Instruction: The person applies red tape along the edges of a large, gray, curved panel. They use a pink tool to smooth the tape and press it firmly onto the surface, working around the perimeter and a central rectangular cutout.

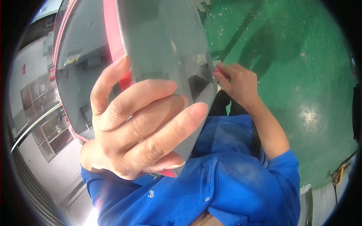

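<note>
A large glossy dark grey-green panel [158,41] with a red strip [114,34] along it stands before my chest. It looks like glass and reflects the surroundings. Across its near face, close to the camera, lies my left hand [139,132] with its fingers spread; one fingertip is by the red strip. Whether the fingers press on the panel cannot be made out. At the panel's right edge, my right hand [237,83] is closed in a pinch. A small red piece [217,70] shows at its fingertips; its kind is unclear.
Another dark glossy surface with a red border [83,75] rises on the left. Behind it are a white wall [56,162] and a window-like frame [41,94]. The green floor [301,67], flecked with small debris, spreads to the right. A yellow-orange item [340,174] is at the lower right.
</note>
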The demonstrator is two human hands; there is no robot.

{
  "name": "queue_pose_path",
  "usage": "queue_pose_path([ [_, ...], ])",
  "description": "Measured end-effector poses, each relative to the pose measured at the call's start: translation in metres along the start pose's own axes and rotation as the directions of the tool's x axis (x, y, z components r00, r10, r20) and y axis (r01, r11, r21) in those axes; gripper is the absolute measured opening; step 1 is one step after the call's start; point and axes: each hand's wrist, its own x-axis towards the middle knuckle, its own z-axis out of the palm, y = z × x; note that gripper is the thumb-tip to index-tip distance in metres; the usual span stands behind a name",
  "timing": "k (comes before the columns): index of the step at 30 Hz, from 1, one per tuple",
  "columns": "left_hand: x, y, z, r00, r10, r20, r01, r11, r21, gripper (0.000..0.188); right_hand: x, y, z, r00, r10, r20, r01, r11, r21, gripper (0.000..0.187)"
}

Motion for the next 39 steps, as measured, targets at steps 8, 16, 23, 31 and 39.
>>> queue_pose_path([
  [8, -0.001, 0.001, 0.001, 1.000, -0.024, -0.009, 0.024, 1.000, 0.001, 0.052, 0.002, -0.002, -0.001, 1.000, 0.011, 0.019, -0.011, 1.000, 0.015, 0.019],
  [16, -0.001, 0.000, 0.000, 1.000, -0.016, 0.003, 0.016, 1.000, -0.005, 0.053, 0.002, -0.003, -0.001, 1.000, -0.022, -0.019, 0.021, 1.000, -0.020, 0.019],
  [23, -0.002, -0.001, 0.000, 1.000, -0.003, 0.003, 0.003, 1.000, -0.014, 0.052, -0.003, -0.005, -0.001, 0.999, -0.050, 0.007, 0.050, 0.999, -0.021, 0.019],
  [31, -0.002, -0.001, 0.000, 1.000, -0.008, 0.007, 0.008, 1.000, -0.015, 0.053, 0.002, -0.004, 0.000, 1.000, -0.015, 0.004, 0.015, 1.000, -0.004, 0.015],
  [39, -0.002, -0.006, 0.002, 1.000, 0.020, -0.021, -0.021, 0.999, -0.037, 0.053, -0.004, -0.007, 0.009, 0.990, 0.048, -0.133, -0.038, 0.997, 0.072, 0.018],
])
